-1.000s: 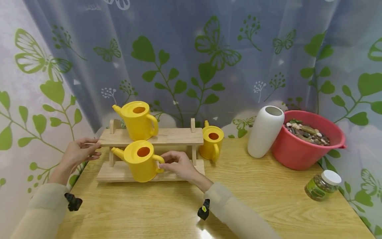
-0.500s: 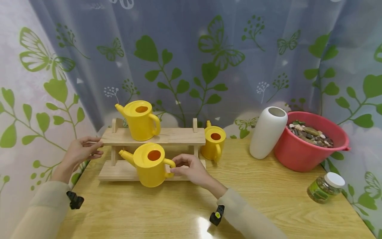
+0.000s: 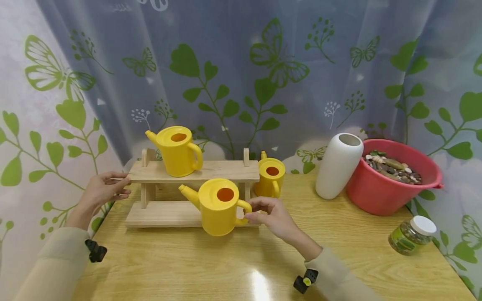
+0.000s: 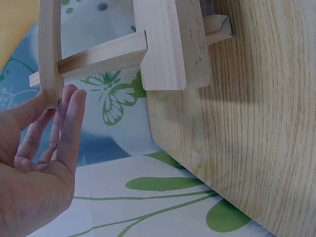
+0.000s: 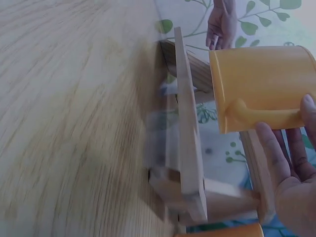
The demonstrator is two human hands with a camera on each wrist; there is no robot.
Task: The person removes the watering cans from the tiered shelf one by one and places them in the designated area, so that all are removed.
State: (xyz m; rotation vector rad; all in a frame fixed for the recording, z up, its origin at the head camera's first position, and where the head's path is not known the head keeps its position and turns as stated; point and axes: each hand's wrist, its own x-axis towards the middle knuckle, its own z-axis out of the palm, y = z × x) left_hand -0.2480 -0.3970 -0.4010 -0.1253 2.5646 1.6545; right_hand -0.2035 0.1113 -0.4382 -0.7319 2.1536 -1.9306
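- Butterfly-print curtain [image 3: 211, 25] backs the worktop [image 3: 169, 267] in the head view; a yellow watering can [image 3: 217, 215], carried rightward within the past second, fronts the wooden shelf [image 3: 162, 215] near the worktop's back edge, its handle pinched by the right hand [image 3: 276, 219].
- Left wrist: the left hand [image 4: 44, 187] pinches the upper board's end, seemingly steadying it.
- Right wrist: smooth-sided, the can appears lifted clear of the lower board.

Left grip [image 3: 102, 193] and right grip [image 3: 274, 216] both pinch, well apart
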